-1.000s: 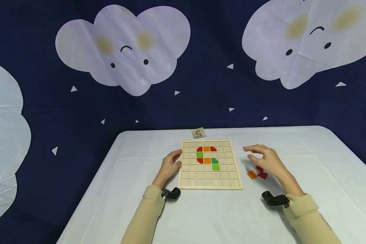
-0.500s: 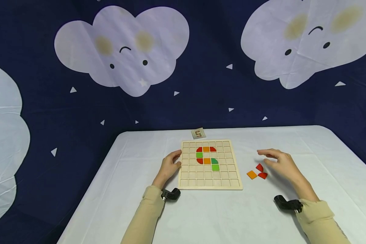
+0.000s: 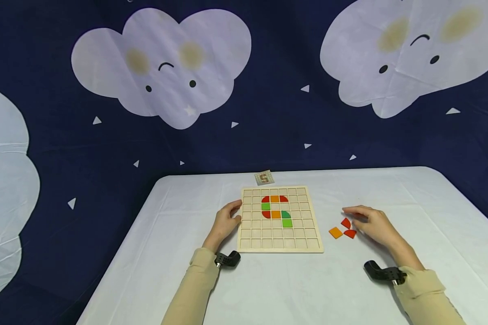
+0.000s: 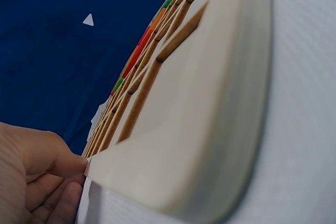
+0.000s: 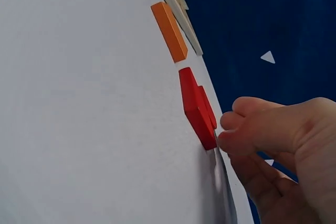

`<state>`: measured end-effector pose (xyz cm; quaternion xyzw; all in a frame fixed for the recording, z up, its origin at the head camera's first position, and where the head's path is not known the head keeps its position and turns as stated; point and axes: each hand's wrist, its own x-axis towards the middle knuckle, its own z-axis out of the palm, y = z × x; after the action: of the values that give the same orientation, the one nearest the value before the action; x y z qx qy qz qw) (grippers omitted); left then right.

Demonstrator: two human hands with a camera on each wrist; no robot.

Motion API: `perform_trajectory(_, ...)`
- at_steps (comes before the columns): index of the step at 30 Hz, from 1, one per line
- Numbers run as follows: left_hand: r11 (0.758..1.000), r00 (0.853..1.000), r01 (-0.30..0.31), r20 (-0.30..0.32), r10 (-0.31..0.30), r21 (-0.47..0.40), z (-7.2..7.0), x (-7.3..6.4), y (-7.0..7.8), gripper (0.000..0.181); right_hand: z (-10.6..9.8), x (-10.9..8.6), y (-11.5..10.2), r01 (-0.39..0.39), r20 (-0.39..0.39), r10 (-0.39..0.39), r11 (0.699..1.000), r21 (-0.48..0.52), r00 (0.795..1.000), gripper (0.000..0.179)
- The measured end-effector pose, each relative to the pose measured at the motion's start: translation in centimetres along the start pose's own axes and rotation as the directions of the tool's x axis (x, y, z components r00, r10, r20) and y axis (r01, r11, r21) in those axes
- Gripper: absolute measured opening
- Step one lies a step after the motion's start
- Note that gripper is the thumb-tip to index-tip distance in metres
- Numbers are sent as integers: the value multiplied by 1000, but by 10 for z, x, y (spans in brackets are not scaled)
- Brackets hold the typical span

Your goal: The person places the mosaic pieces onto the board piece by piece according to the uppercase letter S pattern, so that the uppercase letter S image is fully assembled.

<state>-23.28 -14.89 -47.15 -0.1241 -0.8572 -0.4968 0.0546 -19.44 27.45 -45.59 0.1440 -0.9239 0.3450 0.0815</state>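
Note:
A wooden grid board point(image 3: 301, 234) lies on the table, with red, orange and green tiles in its cells forming part of an S-like shape. At its left edge my left hand point(image 3: 225, 222) rests with relaxed fingers, thumb and fingertips against the rim; the left wrist view shows the thumb point(image 4: 65, 161) right at the board's edge. Beside the board on the right lie two red quarter-circle tiles point(image 3: 350, 234) and an orange square tile point(image 3: 335, 233). My right hand point(image 3: 376, 225) hovers close to the red tiles, fingers loosely bent and holding nothing.
A small card point(image 3: 264, 177) printed with an S-shaped pattern lies behind the board. White cloth covers the table point(image 3: 284, 289). Behind it hangs a dark blue backdrop point(image 3: 268, 144) with clouds and small white triangles.
My right hand has drawn away from the board, to the right and then slightly lower, to the red tiles. My left hand and the tiles have stayed in place.

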Motion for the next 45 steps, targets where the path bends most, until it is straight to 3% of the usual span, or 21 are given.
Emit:
perform_trajectory(13, 1000, 1000, -6, -7, 6, 2, 1, 0, -2, 47, 8, 0, 2, 17, 8, -17, 999, -29, 1000, 33)
perform_trajectory(20, 1000, 1000, 5, -5, -5, 5, 2, 1, -3, 48, 10, 1, 0, 19, 50, -19, 1000, 3, 999, 35)
perform_trajectory(34, 1000, 1000, 7, -7, -7, 4, 1, 1, -2, 48, 20, 2, 4, 42, 12, -42, 999, 0, 999, 29)
perform_trajectory(41, 1000, 1000, 8, -5, -8, 11, 1, 1, -2, 48, 8, 3, -8, -17, -13, 18, 997, 74, 1000, 35)
perform_trajectory(45, 1000, 1000, 4, -5, -4, 7, 1, 1, -2, 48, -5, 6, -21, -2, -50, 6, 996, 89, 999, 34)
